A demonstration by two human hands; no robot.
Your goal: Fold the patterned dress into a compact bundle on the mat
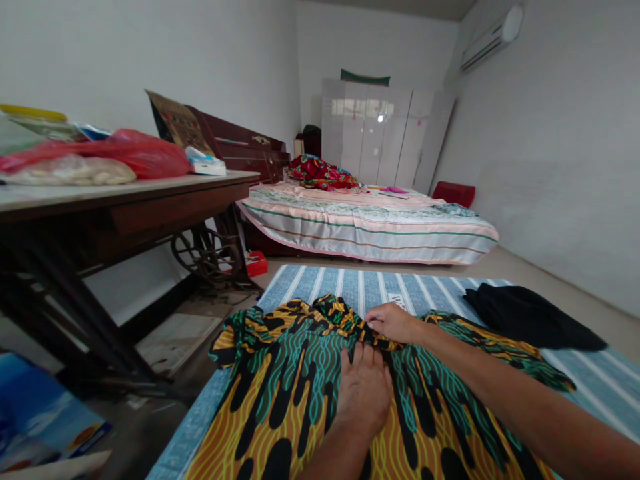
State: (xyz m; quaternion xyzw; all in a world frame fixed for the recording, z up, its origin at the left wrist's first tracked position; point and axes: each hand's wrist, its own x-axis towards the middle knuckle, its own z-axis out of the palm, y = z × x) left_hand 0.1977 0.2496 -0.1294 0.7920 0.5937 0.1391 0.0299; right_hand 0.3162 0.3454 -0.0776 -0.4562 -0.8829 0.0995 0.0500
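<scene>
Orange-and-green short-sleeved garment (413, 400): spread on the blue striped mat (313, 283), directly beneath both hands, long axis running from far collar (343, 317) toward the camera.
Right hand (393, 323): nearer the collar, apparently pinching its edge, forearm slanting across the right side.
Left hand (367, 387): open, palm down, just below the neckline.

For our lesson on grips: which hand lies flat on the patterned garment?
The left hand, laid palm down on the patterned garment; the right hand is instead curled at the neckline.
</scene>
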